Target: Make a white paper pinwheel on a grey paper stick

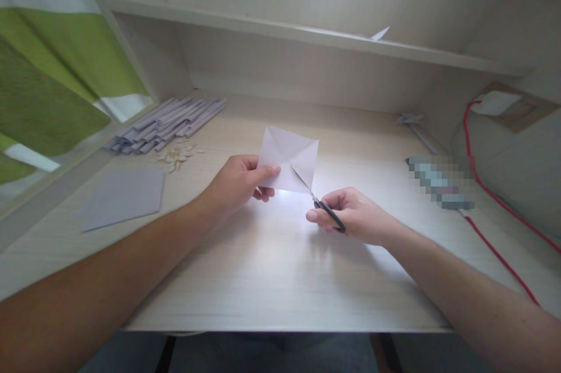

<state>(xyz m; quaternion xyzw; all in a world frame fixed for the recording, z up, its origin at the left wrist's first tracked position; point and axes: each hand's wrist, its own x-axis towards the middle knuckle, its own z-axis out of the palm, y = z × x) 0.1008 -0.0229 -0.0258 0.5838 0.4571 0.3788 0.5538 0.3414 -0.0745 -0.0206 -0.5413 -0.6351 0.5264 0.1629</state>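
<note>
My left hand pinches a small white square of paper by its lower left side, thumb on top. Diagonal creases cross the sheet. In my right hand is a pair of scissors with black handles. Their blades lie along the paper's lower right corner, with the tip pointing toward its middle. Whether the blades are parted is too small to make out. Both hands are held above the desk, near its middle.
At the left lie a stack of paper squares, small pale pieces and a pile of rolled paper tubes. A paper pinwheel rests back right, near a blurred-out phone with a red cable. A shelf overhangs the back.
</note>
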